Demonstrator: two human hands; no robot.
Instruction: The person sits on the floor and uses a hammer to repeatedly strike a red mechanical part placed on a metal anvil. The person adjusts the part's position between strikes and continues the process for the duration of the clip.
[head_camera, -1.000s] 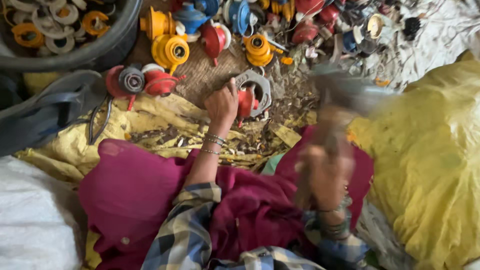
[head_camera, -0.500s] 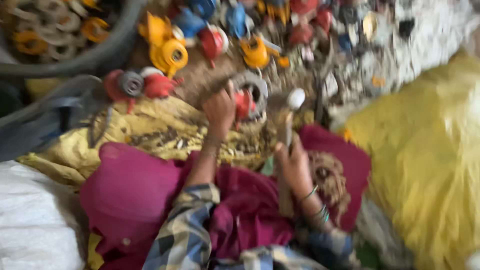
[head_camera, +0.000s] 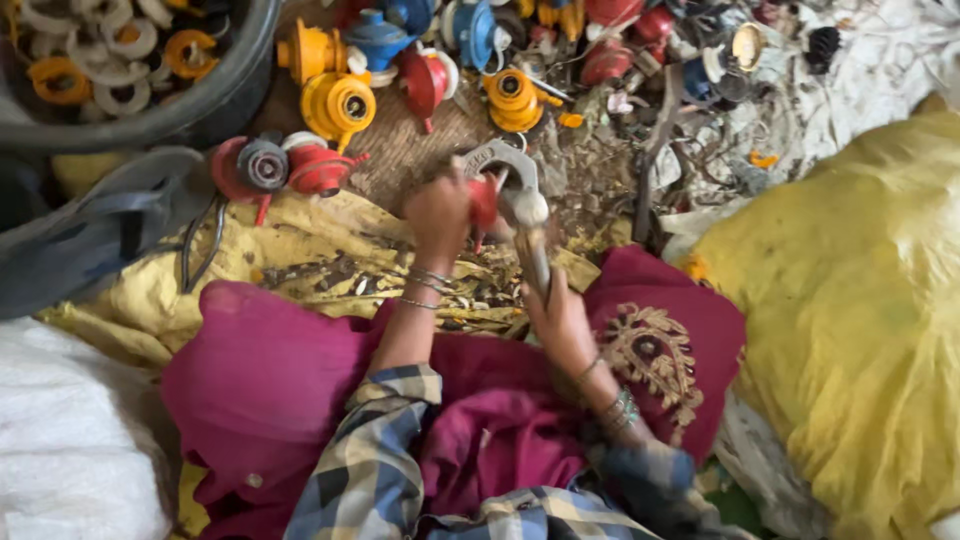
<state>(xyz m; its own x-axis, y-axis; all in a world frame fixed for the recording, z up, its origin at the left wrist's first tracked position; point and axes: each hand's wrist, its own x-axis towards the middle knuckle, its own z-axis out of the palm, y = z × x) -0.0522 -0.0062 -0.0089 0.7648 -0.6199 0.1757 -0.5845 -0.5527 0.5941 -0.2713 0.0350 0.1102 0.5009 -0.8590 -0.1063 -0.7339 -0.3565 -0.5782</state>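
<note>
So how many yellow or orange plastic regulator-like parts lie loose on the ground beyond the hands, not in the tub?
3: one yellow part at upper left, a second just below it, an orange one right of centre. Others may be hidden in the clutter.

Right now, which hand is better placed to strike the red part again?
Right. The right hand grips the hammer, its head resting against the red part. The left hand is busy holding that part on the ground.

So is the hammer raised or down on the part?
Down: the hammer head rests against the red part that the left hand steadies; right hand grips its handle.
</note>
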